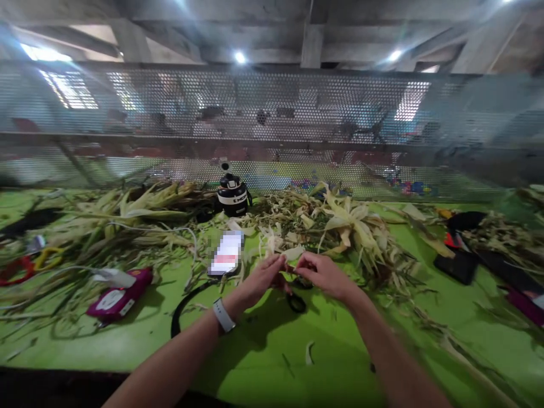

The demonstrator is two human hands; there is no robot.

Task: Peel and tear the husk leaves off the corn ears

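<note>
My left hand (264,276), with a pale band on its wrist, is closed in a pinch near the middle of the green table. Facing it, my right hand (319,273) also pinches, thumb against fingers. A small brownish bit spans the gap between the fingertips; what it is I cannot make out. Just beyond the fingers lies a pale piece of corn husk (293,253). Black-handled scissors (296,304) show under the hands, their blades mostly hidden. A phone (227,253) with a lit screen is to the left of my left hand.
Corn husks (355,226) are heaped at the back right, with another pile (140,212) at the left. A black bottle (233,198) stands between them. A maroon box (119,296) with a white cable sits left. A perforated metal screen (272,122) borders the table's far side.
</note>
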